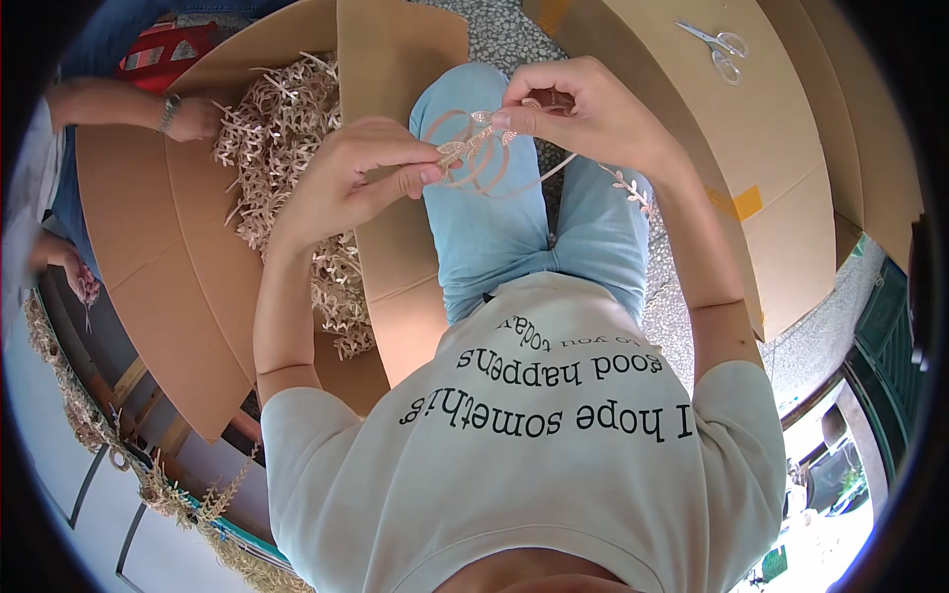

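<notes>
A pinkish-gold leafy strip [479, 141] with glittery leaves and thin curled loops stretches between my two hands above my knees. My left hand [361, 178] pinches one end between thumb and fingertips. Opposite it, my right hand [588, 114] grips the strip near its leaves, thumb against curled fingers. Below my right wrist hangs a small leaf sprig [633, 190]; a thin band runs toward it from the loops, but my forearm partly hides the connection.
Left of my legs, a cardboard box [138, 237] holds a heap of similar leafy strips [282, 128]. Another person's hand [193, 119] reaches into that heap; their other hand [79, 277] holds something small. Scissors [722, 47] lie on cardboard [781, 109] at the right.
</notes>
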Available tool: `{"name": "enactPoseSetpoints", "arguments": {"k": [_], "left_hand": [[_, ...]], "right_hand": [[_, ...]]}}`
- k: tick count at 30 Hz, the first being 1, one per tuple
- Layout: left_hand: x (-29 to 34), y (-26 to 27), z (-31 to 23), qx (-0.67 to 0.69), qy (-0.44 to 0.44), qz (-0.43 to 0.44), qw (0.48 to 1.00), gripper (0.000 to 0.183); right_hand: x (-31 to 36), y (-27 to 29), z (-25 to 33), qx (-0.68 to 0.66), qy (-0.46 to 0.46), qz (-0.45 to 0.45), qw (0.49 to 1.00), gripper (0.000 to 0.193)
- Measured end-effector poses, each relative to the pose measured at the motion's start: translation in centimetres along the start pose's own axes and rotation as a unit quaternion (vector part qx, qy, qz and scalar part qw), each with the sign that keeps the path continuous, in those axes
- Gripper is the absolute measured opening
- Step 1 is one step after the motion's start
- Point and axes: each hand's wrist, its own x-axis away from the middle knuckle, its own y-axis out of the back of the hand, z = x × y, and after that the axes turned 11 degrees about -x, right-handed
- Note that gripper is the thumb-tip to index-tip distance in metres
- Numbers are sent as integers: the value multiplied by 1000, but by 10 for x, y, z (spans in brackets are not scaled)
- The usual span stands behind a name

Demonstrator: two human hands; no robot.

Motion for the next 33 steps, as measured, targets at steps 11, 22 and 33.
{"name": "enactPoseSetpoints", "arguments": {"k": [11,22,33], "left_hand": [[-2,4,-2,-19,-43,58,997,12],[0,-6,12,84,25,43,995,13],[-21,-4,11,196,40,135,970,14]], "right_hand": [[-2,-3,-3,29,10,10,999,28],[4,-13,-22,-126,-2,91,988,16],[3,-20,-55,-243,39,-70,967,25]]}}
